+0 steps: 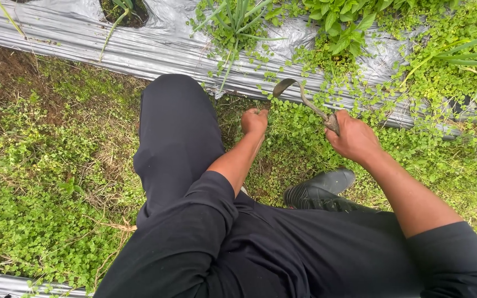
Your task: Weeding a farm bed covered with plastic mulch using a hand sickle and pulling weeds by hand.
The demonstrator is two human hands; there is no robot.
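My right hand (354, 138) grips the handle of a small curved hand hoe (299, 95). Its metal blade points left and rests at the edge of the silver plastic mulch sheet (155, 52). My left hand (254, 121) is closed down in the low green weeds (288, 143) just below the blade, apparently clutching a tuft of them. I am crouched, with my black-trousered left knee (175, 132) raised to the left of my hands.
A black rubber boot (321, 190) stands in the weeds under my right arm. Low weeds (34, 215) cover the furrow. Leafy plants (338, 25) and long-bladed shoots (238, 22) grow through the mulch. Another mulch strip edge (6, 284) lies bottom left.
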